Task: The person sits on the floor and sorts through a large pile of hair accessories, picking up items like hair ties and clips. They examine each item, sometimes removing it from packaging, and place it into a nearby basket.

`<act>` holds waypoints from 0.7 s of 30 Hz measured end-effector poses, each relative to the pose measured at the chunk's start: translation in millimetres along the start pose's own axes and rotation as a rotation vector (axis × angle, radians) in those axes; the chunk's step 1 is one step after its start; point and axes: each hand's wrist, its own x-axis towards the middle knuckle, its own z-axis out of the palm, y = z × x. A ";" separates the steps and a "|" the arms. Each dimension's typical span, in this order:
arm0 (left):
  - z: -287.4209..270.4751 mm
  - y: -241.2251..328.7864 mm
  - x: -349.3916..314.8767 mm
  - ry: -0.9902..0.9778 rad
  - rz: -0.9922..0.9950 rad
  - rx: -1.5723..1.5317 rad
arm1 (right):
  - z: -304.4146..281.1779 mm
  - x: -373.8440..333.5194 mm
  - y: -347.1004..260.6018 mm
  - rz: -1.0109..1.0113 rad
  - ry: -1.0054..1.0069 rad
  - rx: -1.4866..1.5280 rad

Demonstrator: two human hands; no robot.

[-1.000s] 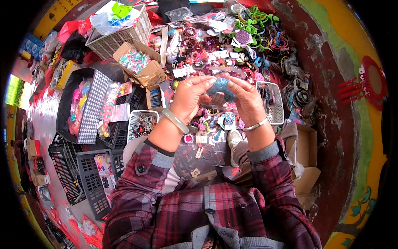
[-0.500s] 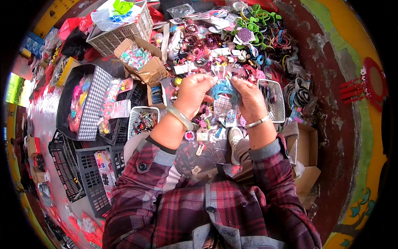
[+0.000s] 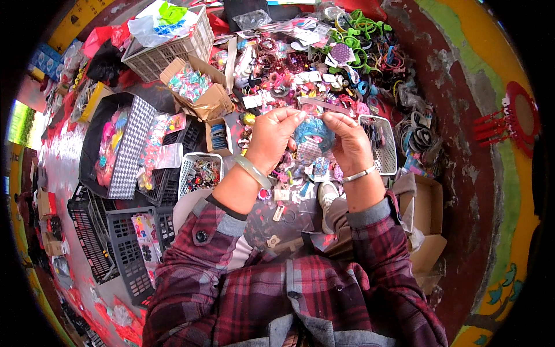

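Note:
Both my hands are raised over a heap of hair accessories, pinching the top edge of a clear plastic bag (image 3: 329, 105). My left hand (image 3: 272, 134) has thumb and forefinger closed on the bag's left upper edge. Opposite it, my right hand (image 3: 351, 140) grips the right upper edge the same way. Inside the bag is a blue, rounded, lacy-looking item (image 3: 314, 132); its exact kind I cannot make out. A strip of the bag's film stands up above my fingertips. Below it, a checked patch and a small blue piece show, partly blurred.
White baskets (image 3: 184, 173) with small accessories stand on both sides of the heap. A cardboard box (image 3: 211, 104) of wrapped pastel pieces, a houndstooth box (image 3: 128, 147) and dark crates (image 3: 130, 248) are at left. Green headbands (image 3: 361, 55) lie far right; an opened carton (image 3: 426, 214) is near right.
The bag's top strip now stands up and slants above my fingers, where it was flatter before. My hands have shifted slightly, and the blue item looks more bunched.

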 end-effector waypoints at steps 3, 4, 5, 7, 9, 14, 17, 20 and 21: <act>-2.5 -0.4 1.7 -0.067 -0.036 0.030 | -2.3 -0.1 -3.1 0.007 0.019 0.042; -1.9 0.6 1.5 -0.071 -0.058 -0.041 | -2.9 0.0 -2.7 0.013 0.017 0.033; -0.9 2.2 1.1 -0.075 -0.080 -0.112 | -3.0 -0.3 -2.3 0.018 0.015 0.025; -4.0 4.2 3.3 -0.121 -0.120 -0.184 | -0.4 -2.5 -3.4 0.031 0.000 0.003; -4.0 5.7 2.5 -0.137 -0.135 -0.235 | 0.6 -3.2 -2.3 0.017 -0.014 -0.019; -4.5 10.5 1.6 -0.155 -0.186 -0.268 | 2.4 -3.8 -3.2 0.033 -0.032 0.006; -1.6 11.8 1.1 -0.170 -0.176 -0.281 | -6.4 -0.2 -3.0 0.048 -0.025 -0.026; -4.5 5.5 3.1 -0.147 -0.173 -0.266 | -5.2 0.8 -1.0 -0.075 -0.019 -0.070; -5.9 4.5 3.3 -0.135 -0.169 -0.258 | -2.0 0.2 -1.1 -0.209 0.115 -0.170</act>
